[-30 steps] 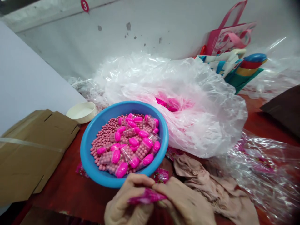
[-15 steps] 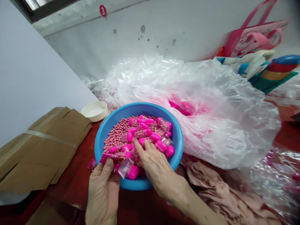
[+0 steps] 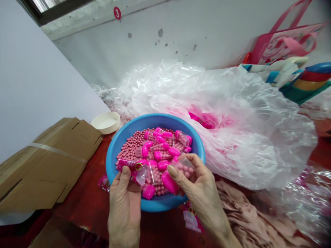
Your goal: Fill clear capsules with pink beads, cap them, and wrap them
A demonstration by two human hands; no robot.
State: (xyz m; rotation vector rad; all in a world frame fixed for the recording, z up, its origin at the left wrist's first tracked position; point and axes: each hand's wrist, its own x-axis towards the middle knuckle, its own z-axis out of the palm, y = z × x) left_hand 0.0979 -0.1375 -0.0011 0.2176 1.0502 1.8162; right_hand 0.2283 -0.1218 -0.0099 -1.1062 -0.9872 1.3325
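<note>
My left hand [image 3: 125,199] pinches a small clear plastic bag with a printed pink top [image 3: 133,167] over the near left rim of a blue basin [image 3: 113,141]. Between the thumb and fingers of my right hand [image 3: 200,182] is a little clear bottle with a bright pink cap [image 3: 170,182], tilted, with pink beads inside. The basin holds loose pink beads [image 3: 130,146] and several more pink-capped bottles [image 3: 161,155] lying on them. Bag and bottle are apart.
Flattened brown cardboard [image 3: 46,162] lies at the left beside a shallow white dish [image 3: 106,122]. Behind and right of the basin spreads a big clear plastic sack [image 3: 258,127] with pink pieces. A brownish-pink cloth [image 3: 248,213] and a small pink packet [image 3: 191,217] lie at the near right.
My right hand has come up from the bottles in the basin with one bottle in its fingers. My left hand, still on the bag, has shifted slightly right.
</note>
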